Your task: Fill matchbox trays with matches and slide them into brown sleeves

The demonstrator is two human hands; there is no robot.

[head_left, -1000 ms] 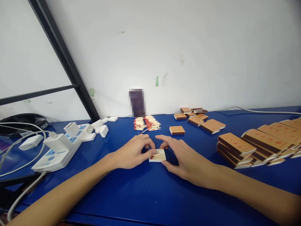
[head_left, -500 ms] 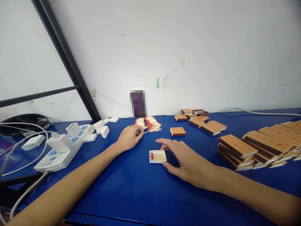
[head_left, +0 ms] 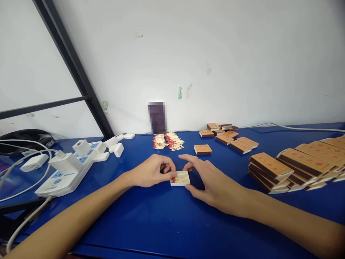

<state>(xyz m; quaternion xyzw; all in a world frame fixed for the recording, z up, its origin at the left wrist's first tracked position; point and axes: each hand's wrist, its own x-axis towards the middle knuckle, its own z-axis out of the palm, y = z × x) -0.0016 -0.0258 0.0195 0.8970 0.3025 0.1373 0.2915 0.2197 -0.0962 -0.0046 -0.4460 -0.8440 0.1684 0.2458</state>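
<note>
A small white matchbox tray (head_left: pixel 180 184) lies on the blue table, with several red-tipped matches (head_left: pixel 183 177) in it. Over its left end, my left hand (head_left: pixel 155 169) is closed in a pinch on a match, whose head is hidden by the fingertips. My right hand (head_left: pixel 215 183) steadies the tray at its right end, thumb at the front corner and curled fingers at the back, index finger stretched out. Behind the hands lies a pile of loose matches (head_left: pixel 174 141) in two clusters.
A closed matchbox (head_left: pixel 203 149) lies behind my right hand, with more matchboxes (head_left: pixel 244 144) farther back. Stacked matchboxes (head_left: pixel 272 167) stand at the right. On the left are a power strip (head_left: pixel 67 181), white adapters (head_left: pixel 101 157) and cables. A blurred dark panel (head_left: pixel 157 118) leans on the wall.
My left hand has come from the match pile toward me and right, carrying a match to the tray. My right hand stays at the tray.
</note>
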